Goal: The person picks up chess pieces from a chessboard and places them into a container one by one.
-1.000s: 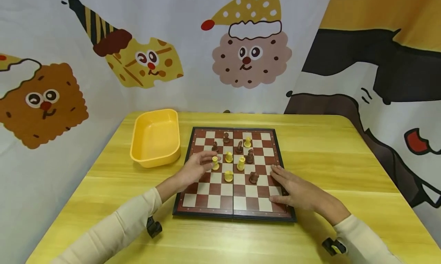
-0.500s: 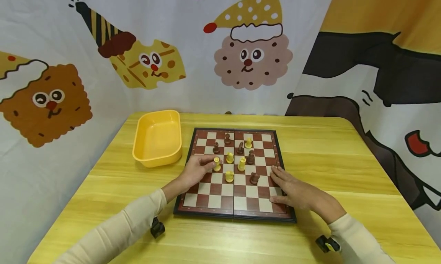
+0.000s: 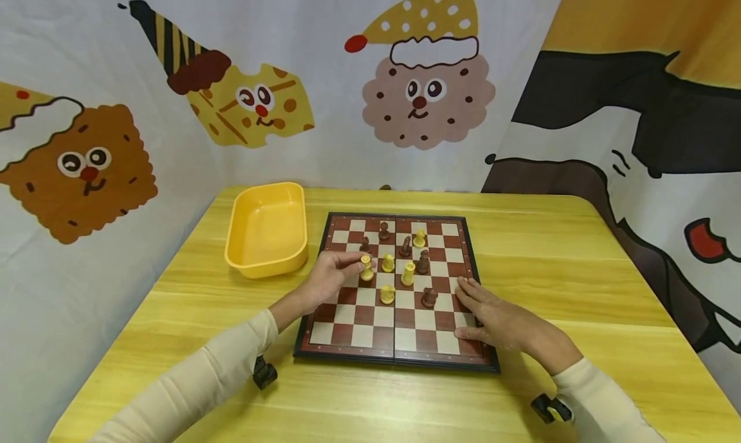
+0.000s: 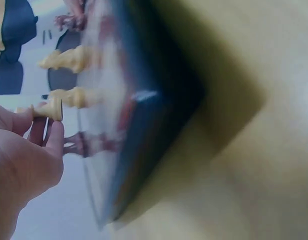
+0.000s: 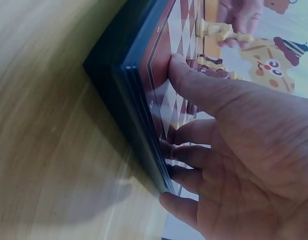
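Note:
My left hand (image 3: 329, 277) pinches a pale yellow chess piece (image 3: 366, 269) between thumb and fingers over the left half of the chessboard (image 3: 361, 335). In the left wrist view the piece's base (image 4: 57, 109) shows apart from the board, with the fingers round its stem. Its exact kind is partly hidden by the fingertips. My right hand (image 3: 498, 314) rests on the board's right edge, fingers spread; in the right wrist view the thumb (image 5: 194, 82) lies on the board's top and other fingers lie along its side. That hand holds no piece.
Dark brown pieces, such as one near the right hand (image 3: 429, 297), and yellow pieces, such as a tall one (image 3: 408, 274), stand about the board's middle and far side. A yellow plastic tray (image 3: 266, 267) stands behind left on the wooden table (image 3: 556, 250). A printed cloth (image 3: 324, 166) hangs behind.
My left hand has closed its fingers on the yellow piece and raised it slightly off its square. My right hand stays at the board's edge. The head view has shifted a little.

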The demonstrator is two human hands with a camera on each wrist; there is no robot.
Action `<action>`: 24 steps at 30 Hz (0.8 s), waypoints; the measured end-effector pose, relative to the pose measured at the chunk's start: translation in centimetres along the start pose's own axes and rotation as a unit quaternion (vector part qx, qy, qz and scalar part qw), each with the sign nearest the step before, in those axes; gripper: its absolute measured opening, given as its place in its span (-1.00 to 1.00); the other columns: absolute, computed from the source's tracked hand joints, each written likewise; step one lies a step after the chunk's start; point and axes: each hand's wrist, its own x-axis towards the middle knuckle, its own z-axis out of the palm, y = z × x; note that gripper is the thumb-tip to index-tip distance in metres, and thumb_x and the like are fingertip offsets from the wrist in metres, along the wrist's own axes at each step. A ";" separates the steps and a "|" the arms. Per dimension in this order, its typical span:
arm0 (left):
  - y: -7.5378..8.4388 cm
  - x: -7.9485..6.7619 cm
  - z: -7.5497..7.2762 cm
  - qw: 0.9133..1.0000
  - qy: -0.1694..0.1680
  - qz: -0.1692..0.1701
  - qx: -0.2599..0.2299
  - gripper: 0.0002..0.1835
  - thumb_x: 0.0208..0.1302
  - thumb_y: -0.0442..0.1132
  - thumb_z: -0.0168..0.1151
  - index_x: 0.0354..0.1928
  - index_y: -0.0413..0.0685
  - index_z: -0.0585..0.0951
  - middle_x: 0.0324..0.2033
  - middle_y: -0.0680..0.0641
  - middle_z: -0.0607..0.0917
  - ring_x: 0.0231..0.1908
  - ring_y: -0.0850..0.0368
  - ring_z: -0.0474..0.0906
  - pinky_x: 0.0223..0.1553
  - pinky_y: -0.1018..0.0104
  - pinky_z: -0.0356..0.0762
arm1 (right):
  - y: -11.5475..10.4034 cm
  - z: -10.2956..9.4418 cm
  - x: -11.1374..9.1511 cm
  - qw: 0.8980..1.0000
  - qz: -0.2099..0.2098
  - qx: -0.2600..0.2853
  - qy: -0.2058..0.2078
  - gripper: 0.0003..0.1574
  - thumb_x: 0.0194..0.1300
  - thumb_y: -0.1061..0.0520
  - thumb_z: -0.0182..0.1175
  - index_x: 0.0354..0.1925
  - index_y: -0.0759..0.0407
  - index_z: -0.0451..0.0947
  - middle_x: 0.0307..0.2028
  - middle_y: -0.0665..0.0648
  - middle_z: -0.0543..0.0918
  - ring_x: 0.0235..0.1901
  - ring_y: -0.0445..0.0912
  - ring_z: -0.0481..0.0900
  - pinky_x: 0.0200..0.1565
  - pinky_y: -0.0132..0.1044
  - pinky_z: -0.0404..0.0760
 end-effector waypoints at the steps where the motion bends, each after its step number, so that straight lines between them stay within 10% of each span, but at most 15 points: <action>1: 0.4 0.1 -0.2 1.000 -0.005 0.009 -0.002 -0.66 0.49 -0.38 0.19 0.22 -0.37 0.59 0.04 -0.23 0.71 -0.22 0.21 0.66 -0.23 0.45 0.61 | 0.0 0.0 0.0 1.000 -0.001 -0.003 0.001 0.04 0.47 -0.22 0.18 0.49 0.52 0.12 0.52 0.48 -0.01 0.49 0.39 -0.07 0.34 0.26 0.22; 7: 2.0 0.7 -1.2 0.999 -0.014 0.024 -0.018 -0.64 0.51 -0.39 0.16 0.25 -0.40 0.55 0.05 -0.28 0.69 0.03 0.01 0.68 0.15 -0.13 0.51 | 0.0 -0.1 0.0 1.000 0.003 -0.001 -0.002 0.05 0.47 -0.22 0.19 0.48 0.53 0.12 0.52 0.49 -0.01 0.48 0.39 -0.07 0.34 0.26 0.22; 17: 3.0 0.2 -2.7 0.999 0.022 0.025 -0.005 -0.68 0.50 -0.41 0.15 0.22 -0.38 0.60 0.01 -0.25 0.72 0.07 -0.05 0.66 -0.03 0.34 0.63 | -0.1 0.2 0.0 1.000 0.005 0.002 0.000 0.05 0.47 -0.23 0.18 0.48 0.51 0.13 0.52 0.49 0.00 0.49 0.38 -0.07 0.34 0.25 0.22; 24: 3.5 0.0 -4.3 0.998 0.047 0.011 -0.030 -0.64 0.53 -0.42 0.12 0.27 -0.43 0.52 0.08 -0.34 0.66 0.09 -0.08 0.64 0.09 0.17 0.60 | 0.1 0.2 -0.2 1.000 0.008 0.001 0.003 0.05 0.45 -0.24 0.20 0.49 0.50 0.14 0.52 0.47 0.01 0.49 0.37 -0.07 0.34 0.24 0.24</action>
